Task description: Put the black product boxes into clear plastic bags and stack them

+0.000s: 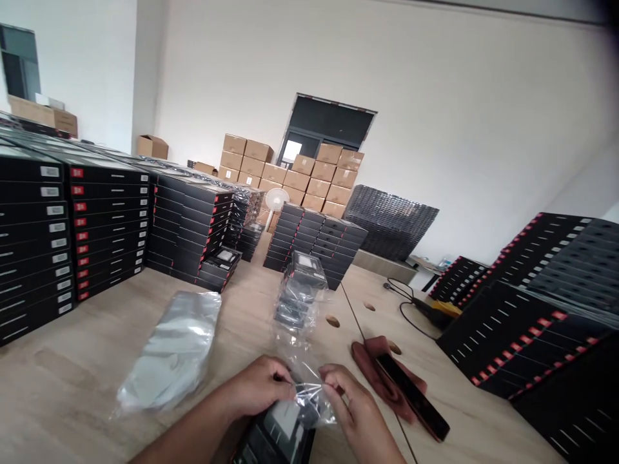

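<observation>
At the near edge of the wooden table (72,367), my left hand (258,386) and my right hand (355,409) each pinch the mouth of a clear plastic bag (309,396). A dark flat device (278,432) lies partly inside that bag, below my hands. Just beyond my hands stands a stack of bagged dark devices (300,293) wrapped in crinkled clear plastic. To the left lies a pile of silvery bags (176,348).
Tall stacks of black boxes with red tags (106,225) line the table's left, middle back (314,241) and right (536,322). A black phone (411,396) rests on a reddish cloth at my right. Cables and a yellow tool (442,310) lie behind it. Cardboard cartons (290,174) and a white fan (275,201) stand by the far wall.
</observation>
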### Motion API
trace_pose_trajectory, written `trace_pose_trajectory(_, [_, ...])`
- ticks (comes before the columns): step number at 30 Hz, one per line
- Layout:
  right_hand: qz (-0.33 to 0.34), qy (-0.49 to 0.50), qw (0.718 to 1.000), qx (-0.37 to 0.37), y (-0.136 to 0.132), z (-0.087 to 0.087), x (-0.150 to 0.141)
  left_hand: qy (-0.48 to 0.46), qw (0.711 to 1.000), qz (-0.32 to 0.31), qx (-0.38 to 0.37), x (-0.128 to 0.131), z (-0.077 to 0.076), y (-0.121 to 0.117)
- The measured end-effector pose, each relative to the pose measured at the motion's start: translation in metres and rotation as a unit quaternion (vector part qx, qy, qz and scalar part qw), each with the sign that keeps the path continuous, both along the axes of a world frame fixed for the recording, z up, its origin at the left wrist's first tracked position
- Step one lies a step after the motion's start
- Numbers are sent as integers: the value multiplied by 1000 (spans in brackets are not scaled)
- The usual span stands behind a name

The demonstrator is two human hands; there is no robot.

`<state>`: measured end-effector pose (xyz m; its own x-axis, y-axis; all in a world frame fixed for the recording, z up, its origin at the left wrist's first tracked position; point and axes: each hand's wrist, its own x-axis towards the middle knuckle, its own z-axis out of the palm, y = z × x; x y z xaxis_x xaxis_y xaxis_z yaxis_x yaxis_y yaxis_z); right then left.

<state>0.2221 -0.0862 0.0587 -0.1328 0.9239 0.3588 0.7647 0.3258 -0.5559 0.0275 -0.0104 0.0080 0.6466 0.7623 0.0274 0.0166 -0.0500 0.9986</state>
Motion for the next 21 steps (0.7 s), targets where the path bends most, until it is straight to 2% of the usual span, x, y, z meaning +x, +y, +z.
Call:
trace_pose_trajectory(3, [-29, -33, 996, 74, 3, -9, -1, -9, 1000, 18, 5, 2, -4, 3])
trace_pose_trajectory(5, [-11, -62, 994, 91, 2, -9, -5, -14, 999, 37, -1, 2, -6, 5])
trace_pose_trajectory(8, [21, -125, 990, 64, 0, -7, -16, -34, 997, 73, -18, 3, -6, 7])
trace_pose_trajectory(12, [-37, -175, 983, -31, 0, -12, -27, -43, 994, 97, -4, 6, -6, 5])
trace_pose_trajectory(16, [-97, -147, 981, -77, 3, -22, -36, -25, 994, 103, 22, 8, -7, 2])
trace_pose_trajectory(21, [-58, -53, 995, -70, 6, -26, -36, -16, 994, 105, 12, 5, -5, 3])
